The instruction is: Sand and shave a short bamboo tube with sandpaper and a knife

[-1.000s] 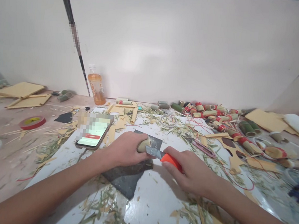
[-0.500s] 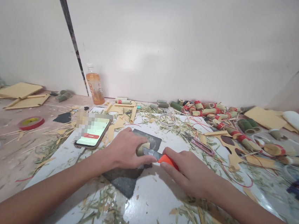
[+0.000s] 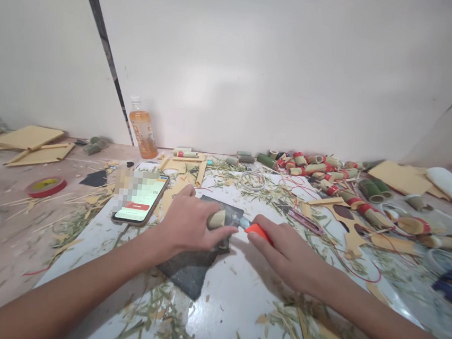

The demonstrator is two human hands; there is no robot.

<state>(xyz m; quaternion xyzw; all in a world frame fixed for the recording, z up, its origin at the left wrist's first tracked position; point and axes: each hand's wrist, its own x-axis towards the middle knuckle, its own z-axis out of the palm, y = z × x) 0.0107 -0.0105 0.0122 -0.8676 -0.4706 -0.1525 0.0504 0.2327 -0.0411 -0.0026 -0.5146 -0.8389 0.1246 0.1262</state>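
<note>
My left hand [image 3: 189, 223] is closed around a short bamboo piece [image 3: 216, 220], pressing it down on a dark sheet [image 3: 190, 272] that lies on the white board [image 3: 233, 298]. My right hand [image 3: 286, 250] grips an orange utility knife [image 3: 259, 230]; its metal blade end touches the exposed pale end of the bamboo. Both hands sit close together at the middle of the table. Green and tan shavings litter the board around them.
A phone [image 3: 140, 198] with a lit screen lies left of my hands. An orange drink bottle [image 3: 142, 129] stands at the back wall. Several bamboo tubes with red tape [image 3: 322, 171] crowd the back right. A red tape roll [image 3: 46, 186] and cardboard sheets [image 3: 32, 143] lie at left.
The knife's blade has slid in toward the bamboo end, so less of the blade shows. My left hand shifted slightly on the bamboo.
</note>
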